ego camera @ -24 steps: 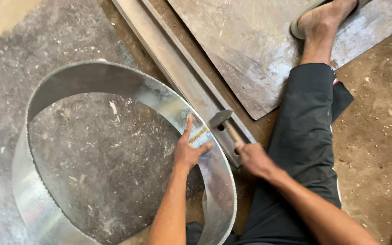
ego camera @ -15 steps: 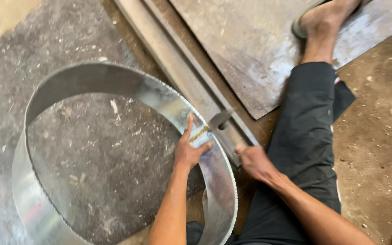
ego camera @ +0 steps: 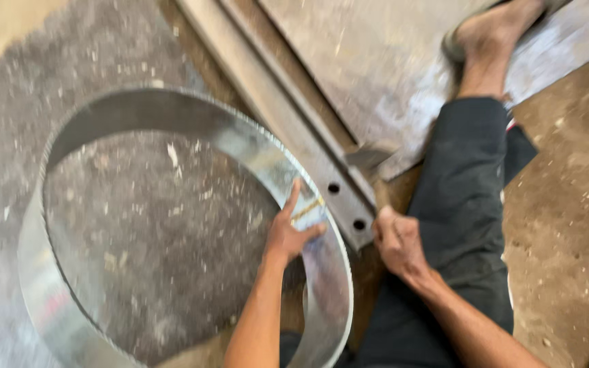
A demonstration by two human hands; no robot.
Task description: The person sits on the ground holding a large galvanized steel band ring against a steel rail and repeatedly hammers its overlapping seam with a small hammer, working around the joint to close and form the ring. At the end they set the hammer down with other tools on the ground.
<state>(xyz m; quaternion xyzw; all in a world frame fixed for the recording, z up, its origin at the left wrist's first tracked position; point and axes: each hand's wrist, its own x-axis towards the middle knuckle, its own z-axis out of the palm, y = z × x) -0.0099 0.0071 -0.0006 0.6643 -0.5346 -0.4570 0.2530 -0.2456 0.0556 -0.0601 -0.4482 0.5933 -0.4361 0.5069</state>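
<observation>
Floor (ego camera: 8, 41) — bare concrete at far left, dusty and grey-speckled. Ring (ego camera: 253, 157) — wide band of shiny sheet metal, standing on edge on the floor, open top and bottom, its right wall against the rail. Left hand (ego camera: 288, 235) — inside the ring, palm flat on the inner wall, fingers spread, thumb hooked over the rim; it braces the wall and clasps nothing. Rail (ego camera: 294, 146) — long steel bar running diagonally from top centre, two holes near its lower end, the ring's wall pressed to it. Hammer (ego camera: 369, 158) — head blurred, raised just above the rail's end; handle mostly lost in blur. Right hand (ego camera: 398, 240) — closed in a fist, seemingly about the hammer handle, though the blur leaves the grip uncertain. Sheet (ego camera: 390, 75) — flat scuffed metal plate beyond the rail. Leg (ego camera: 472, 204) — dark trousers, bare foot resting on the sheet. Handling note: blows should probably land where the wall sits backed by the rail, with the bracing fingers kept clear of that spot.
</observation>
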